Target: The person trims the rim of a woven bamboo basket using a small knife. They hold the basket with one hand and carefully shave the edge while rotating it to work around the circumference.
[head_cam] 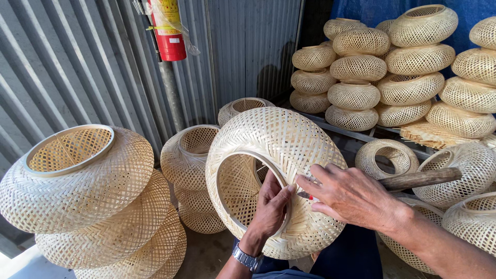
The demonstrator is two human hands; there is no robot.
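Far left of the fingers, stacked woven shades (pixel 77 181) lean against the metal wall (pixel 62 62), with two more stacks (pixel 194 165) just behind the work. The shade (pixel 279 155) being worked lies on its side on the lap, its open ring (pixel 248 194) facing the camera. The left hand (pixel 271 206) reaches up from below, fingers curled over the ring's right edge, thumb pressing the rim from outside. Just right of it, the right hand (pixel 351 196) pinches a small red-tipped tool (pixel 306 196) against the weave, fingers closed on it; a wooden handle (pixel 418 179) juts out beyond the knuckles. Doing this well likely means keeping the left grip firm beside the tool tip so the rim cannot flex. Farther right, more shades (pixel 408 88) sit piled on a shelf.
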